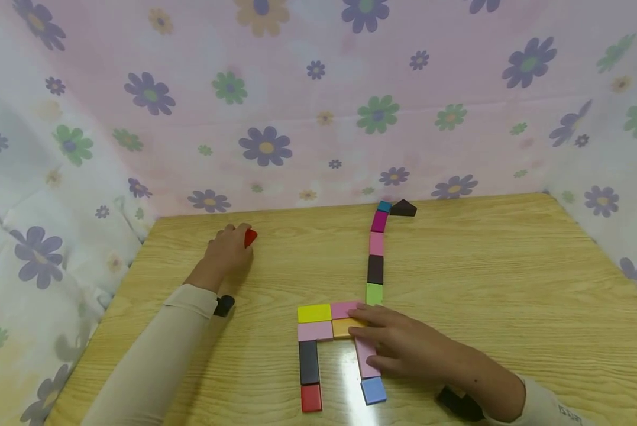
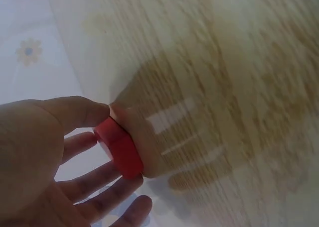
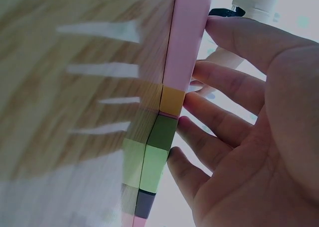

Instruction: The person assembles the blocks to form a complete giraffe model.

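Observation:
At the table's far left, my left hand [image 1: 226,251] pinches a red angled block [image 1: 251,237] between thumb and fingers. The left wrist view shows this block [image 2: 119,147] close against the tabletop. My right hand [image 1: 403,340] rests its outstretched fingers on a flat figure of coloured blocks, touching the long pink block [image 1: 368,358] and the orange block [image 1: 342,328]. Around them lie a yellow block [image 1: 314,313], a dark block [image 1: 309,362], a red block [image 1: 311,397] and a blue block [image 1: 374,390]. A green block [image 1: 374,293] begins a row running away from me.
Beyond the green block, the row has a dark brown block [image 1: 375,270], a pink block [image 1: 377,244], a magenta block [image 1: 379,221] and a teal block [image 1: 384,206]. A black triangular block [image 1: 403,208] lies beside its far end. Flowered cloth [image 1: 318,118] encloses the wooden table [image 1: 483,266].

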Motion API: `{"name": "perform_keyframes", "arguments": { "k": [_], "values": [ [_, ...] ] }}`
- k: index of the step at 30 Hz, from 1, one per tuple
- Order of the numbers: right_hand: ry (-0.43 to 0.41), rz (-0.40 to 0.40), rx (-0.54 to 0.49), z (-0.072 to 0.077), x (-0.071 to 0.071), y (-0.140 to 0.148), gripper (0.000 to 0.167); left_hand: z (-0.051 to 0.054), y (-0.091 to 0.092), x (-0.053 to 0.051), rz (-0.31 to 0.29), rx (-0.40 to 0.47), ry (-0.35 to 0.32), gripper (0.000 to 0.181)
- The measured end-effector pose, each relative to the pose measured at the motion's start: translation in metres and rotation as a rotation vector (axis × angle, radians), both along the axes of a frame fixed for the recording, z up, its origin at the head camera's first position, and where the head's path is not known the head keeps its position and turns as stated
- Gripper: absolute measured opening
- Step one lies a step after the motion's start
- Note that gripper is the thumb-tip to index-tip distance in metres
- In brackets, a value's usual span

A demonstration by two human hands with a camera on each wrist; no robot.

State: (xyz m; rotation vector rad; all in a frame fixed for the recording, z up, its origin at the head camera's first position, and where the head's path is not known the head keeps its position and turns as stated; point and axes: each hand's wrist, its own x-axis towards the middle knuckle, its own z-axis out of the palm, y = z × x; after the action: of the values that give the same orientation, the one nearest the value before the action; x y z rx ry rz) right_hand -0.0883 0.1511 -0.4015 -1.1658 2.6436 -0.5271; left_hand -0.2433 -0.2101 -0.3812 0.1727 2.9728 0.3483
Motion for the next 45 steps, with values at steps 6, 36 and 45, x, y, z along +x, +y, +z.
{"name": "perform_keyframes", "arguments": {
  "k": [6,36,45],
  "values": [
    [-0.001,0.007,0.005,0.001,0.0,-0.001,0.05,-0.001,-0.001,-0.004,-0.003,-0.021,0.012,0.051],
    [0.034,0.024,0.018,0.0,-0.001,0.005,0.049,-0.002,0.026,0.091,-0.182,0.02,0.214,0.059],
    [-0.002,0.013,0.015,-0.001,-0.001,0.002,0.05,-0.005,0.037,0.138,-0.214,0.025,0.2,0.051]
  ]
}}
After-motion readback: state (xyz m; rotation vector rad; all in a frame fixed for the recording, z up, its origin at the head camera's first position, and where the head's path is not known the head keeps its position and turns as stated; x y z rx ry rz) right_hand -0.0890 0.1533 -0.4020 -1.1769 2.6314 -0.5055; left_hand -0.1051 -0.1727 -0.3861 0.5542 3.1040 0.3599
